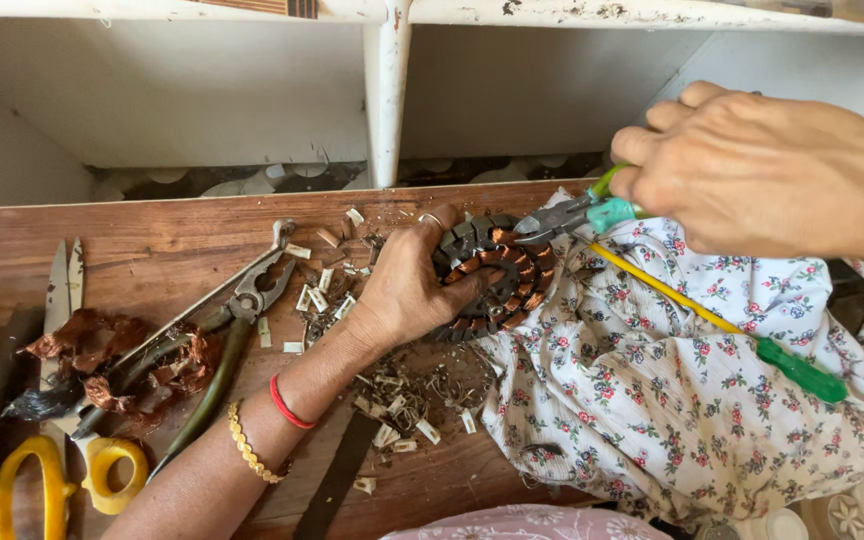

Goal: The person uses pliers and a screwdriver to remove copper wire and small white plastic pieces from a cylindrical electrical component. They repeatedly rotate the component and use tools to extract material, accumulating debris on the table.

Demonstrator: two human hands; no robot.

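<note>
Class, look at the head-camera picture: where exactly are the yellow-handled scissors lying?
The yellow-handled scissors lie at the far left of the wooden table, blades pointing away, beside the heap of copper wire and the combination pliers.

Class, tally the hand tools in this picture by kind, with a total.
Pliers: 2, large pliers on the table, green-handled pliers in the right hand
Scissors: 1
Screwdriver: 1
Total: 4
</note>
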